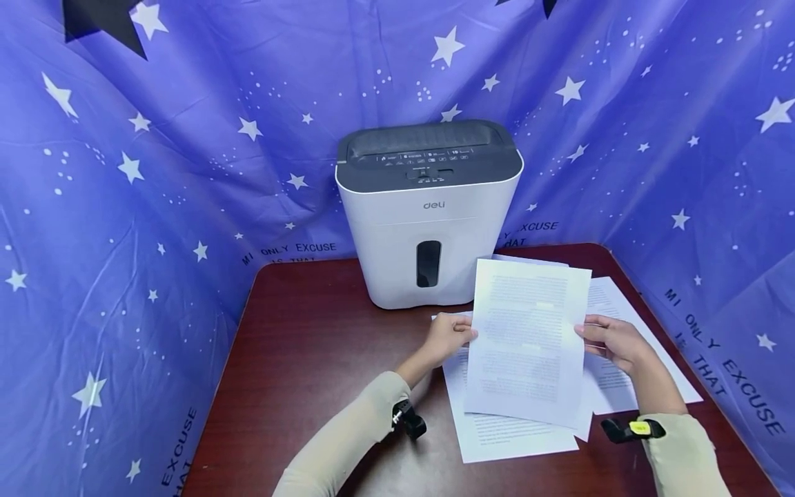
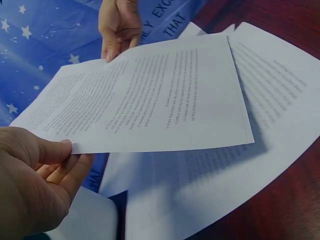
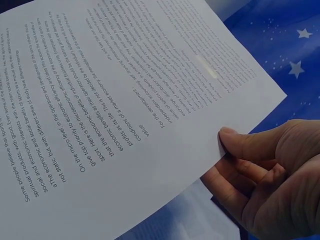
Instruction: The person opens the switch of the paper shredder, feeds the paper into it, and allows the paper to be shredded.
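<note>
My left hand [image 1: 448, 338] and right hand [image 1: 617, 343] pinch raised sheet [image 1: 528, 352] by opposite long edges; white, densely printed.

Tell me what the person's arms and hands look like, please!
The left sleeve and right sleeve are both plain and cream-coloured. A black strap goes with the left one. The right one has another black strap with a bright yellow patch. The left hand and right hand wear no gloves.
</note>
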Available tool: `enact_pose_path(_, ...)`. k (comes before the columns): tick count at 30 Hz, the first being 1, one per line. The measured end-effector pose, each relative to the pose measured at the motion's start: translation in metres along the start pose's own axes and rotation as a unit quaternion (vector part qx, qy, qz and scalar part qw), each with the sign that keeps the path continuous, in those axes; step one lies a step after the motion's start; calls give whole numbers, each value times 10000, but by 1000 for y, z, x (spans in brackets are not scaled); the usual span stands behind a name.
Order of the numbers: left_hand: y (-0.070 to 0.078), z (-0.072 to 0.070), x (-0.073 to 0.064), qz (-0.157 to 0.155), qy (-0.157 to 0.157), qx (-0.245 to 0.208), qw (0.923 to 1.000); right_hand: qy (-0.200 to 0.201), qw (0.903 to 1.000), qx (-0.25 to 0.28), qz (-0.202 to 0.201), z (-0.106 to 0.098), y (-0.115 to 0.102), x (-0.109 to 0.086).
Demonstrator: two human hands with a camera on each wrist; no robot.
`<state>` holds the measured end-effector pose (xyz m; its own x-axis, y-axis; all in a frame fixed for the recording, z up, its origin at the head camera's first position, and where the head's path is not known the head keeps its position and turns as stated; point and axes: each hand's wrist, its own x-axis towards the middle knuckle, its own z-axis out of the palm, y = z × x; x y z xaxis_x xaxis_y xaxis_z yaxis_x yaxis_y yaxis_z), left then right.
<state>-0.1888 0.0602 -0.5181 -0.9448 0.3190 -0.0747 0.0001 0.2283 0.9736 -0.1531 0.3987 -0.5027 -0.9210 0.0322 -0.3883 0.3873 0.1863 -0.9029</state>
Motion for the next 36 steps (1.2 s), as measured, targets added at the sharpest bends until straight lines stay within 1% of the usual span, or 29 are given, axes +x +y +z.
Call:
enact_pose_path(4,10,-8,1,272,101,114,9995,46,9996,71,-263,1,-13,-1)
enact_pose_path(8,20,-16,4,282,223,59,9993,105,9987,-20,-507,4,-27,-4)
enact_pose_path(11,27,-21,4,246,284,-16,9993,142,9979,-219,-590,7,-37,-7)
enact_pose_path(14,33,-26,4,314,288,-12,9991,189,9968,-432,-650,11,-45,-11)
enact_pose_path(16,37,-30,3,414,273,79,9987,247,9951,-588,-761,12,-49,-14)
enact_pose_path(20,50,-40,2,703,212,316,9968,368,9896,-743,-1172,14,-61,-21)
enact_pose_path(23,66,-50,1,998,174,478,9937,331,9869,-556,-1474,13,-76,-26)
enact_pose_path(25,80,-58,0,1168,185,534,9915,294,9857,-369,-1619,14,-90,-31)
enact_pose_path(28,103,-72,-1,1379,202,577,9886,313,9823,-37,-1846,16,-115,-39)
enact_pose_path(32,134,-91,-2,1696,275,704,9826,255,9737,518,-2203,21,-151,-49)
enact_pose_path(34,149,-101,-3,1790,314,776,9803,170,9689,799,-2335,24,-168,-53)
enact_pose_path(36,164,-110,-4,1836,378,817,9789,180,9672,799,-2405,24,-185,-54)
